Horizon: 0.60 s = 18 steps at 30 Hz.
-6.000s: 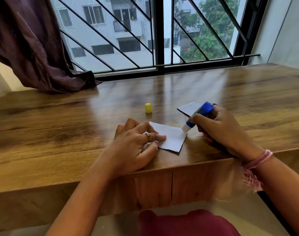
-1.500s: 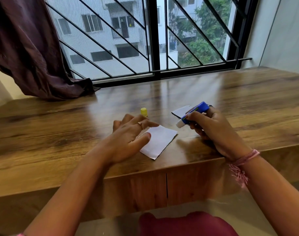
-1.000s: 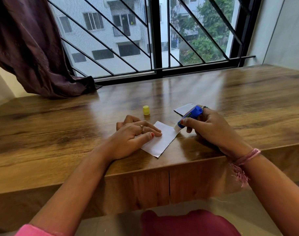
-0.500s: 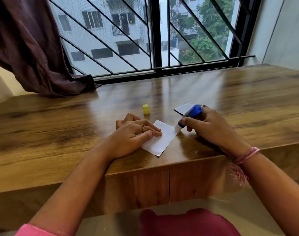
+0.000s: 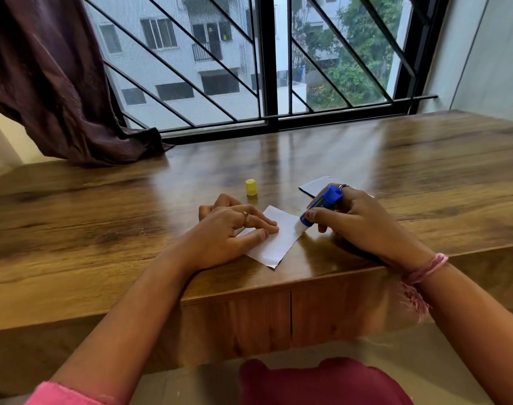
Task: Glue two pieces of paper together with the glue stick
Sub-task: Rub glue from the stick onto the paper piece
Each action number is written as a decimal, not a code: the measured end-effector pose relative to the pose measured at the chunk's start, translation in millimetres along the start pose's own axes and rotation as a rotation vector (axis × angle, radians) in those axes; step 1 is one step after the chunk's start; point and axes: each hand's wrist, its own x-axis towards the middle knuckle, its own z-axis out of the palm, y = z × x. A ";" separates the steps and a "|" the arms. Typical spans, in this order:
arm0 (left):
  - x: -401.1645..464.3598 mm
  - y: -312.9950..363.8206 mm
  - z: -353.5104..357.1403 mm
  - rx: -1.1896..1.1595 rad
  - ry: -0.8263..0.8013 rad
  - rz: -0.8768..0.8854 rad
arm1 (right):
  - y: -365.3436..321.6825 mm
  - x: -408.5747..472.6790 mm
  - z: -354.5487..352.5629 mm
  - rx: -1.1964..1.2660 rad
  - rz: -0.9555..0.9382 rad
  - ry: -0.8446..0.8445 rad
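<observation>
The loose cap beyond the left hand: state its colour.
Yellow. The cap stands alone on the wooden table, clearest in the head view.

Your left hand covers the near sheet's left part. Your right hand hides much of the far sheet and the glue stick's lower side. The stick's label is too small to read.

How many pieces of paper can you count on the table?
2. One piece of paper lies near the front edge, pressed down by the left hand. The second piece lies farther back, partly hidden behind the right hand.
</observation>
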 end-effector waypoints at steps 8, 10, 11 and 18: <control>2.3 0.1 2.6 0.062 0.042 -0.028 | -1.6 -2.1 0.6 0.010 0.002 -0.032; 2.5 -0.5 2.2 0.057 0.043 -0.029 | -1.1 -1.0 0.3 0.021 0.018 -0.012; 2.7 -0.7 2.1 0.057 0.043 -0.029 | -0.7 0.7 0.1 0.026 0.034 0.015; 2.4 -0.3 3.1 0.087 0.054 -0.023 | -2.1 -1.7 1.6 0.027 0.018 -0.036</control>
